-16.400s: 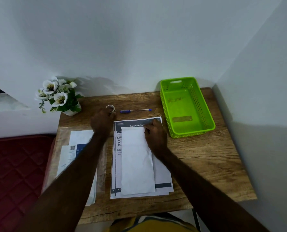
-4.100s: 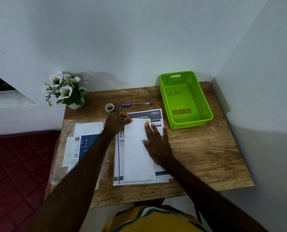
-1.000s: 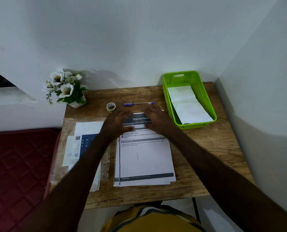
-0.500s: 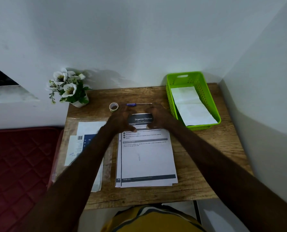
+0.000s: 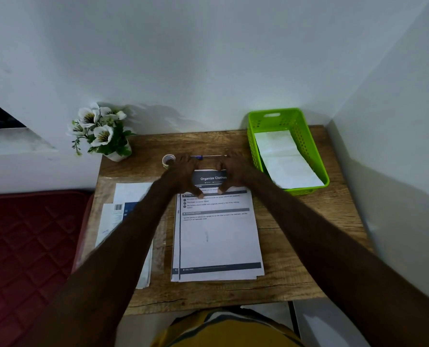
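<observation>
both hands are at the far edge of the printed sheet (image 5: pixel 218 236), which lies in the middle of the frame on top of a small stack on the wooden table (image 5: pixel 308 246). the left hand (image 5: pixel 181 176) and the right hand (image 5: pixel 234 171) each pinch that edge, thumb on the print and fingers curled over the top. how far the fingers reach underneath is hidden. the step in hand looks like lifting this one sheet to fold it, since a folded paper (image 5: pixel 283 161) lies in the green basket (image 5: pixel 252 141) at the upper right.

the sheets below lie nearly flush, so the fingers may catch two at once. the knuckles are just beside the pen (image 5: pixel 209 156) and the tape roll (image 5: pixel 168 160), and a nudge forward could roll either one toward the flower pot (image 5: pixel 101 136) or the wall. an uneven pull from one hand would skew or crease the page. dragging rather than lifting could slide the stack toward the papers (image 5: pixel 131 196) at the left.
</observation>
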Demonstrator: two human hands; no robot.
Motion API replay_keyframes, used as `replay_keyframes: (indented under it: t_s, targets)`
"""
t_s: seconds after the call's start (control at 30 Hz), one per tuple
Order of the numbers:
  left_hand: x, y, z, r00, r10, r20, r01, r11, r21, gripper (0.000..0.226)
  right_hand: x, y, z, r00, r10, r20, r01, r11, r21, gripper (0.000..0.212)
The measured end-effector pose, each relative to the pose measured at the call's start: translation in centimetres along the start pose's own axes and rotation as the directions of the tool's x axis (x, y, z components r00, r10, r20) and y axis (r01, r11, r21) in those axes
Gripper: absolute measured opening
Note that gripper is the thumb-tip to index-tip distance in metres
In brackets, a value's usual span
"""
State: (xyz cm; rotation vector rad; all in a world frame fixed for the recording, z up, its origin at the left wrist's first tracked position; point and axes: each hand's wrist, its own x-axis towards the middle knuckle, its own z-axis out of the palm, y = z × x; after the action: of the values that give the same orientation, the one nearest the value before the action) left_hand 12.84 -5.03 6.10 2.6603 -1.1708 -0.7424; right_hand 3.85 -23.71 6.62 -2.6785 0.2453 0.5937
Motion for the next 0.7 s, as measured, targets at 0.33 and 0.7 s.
replay_keyframes:
  t_s: [0.33,0.7]
  targets:
    - [-1.2,0.2,1.2,0.991,-0.013,-0.133,0.018,0.999,0.04,0.103,-0.5,0.0,0.7,0.994,0.003,-0.109,0.0,1.0,0.019,0.085]
    - [-4.0,0.7,2.8,0.919,0.138,-0.37,-0.097,0.987,0.128,0.049,-3.6,-1.1,2.6,0.936,-0.105,-0.335,0.014,0.964,-0.265,0.036]
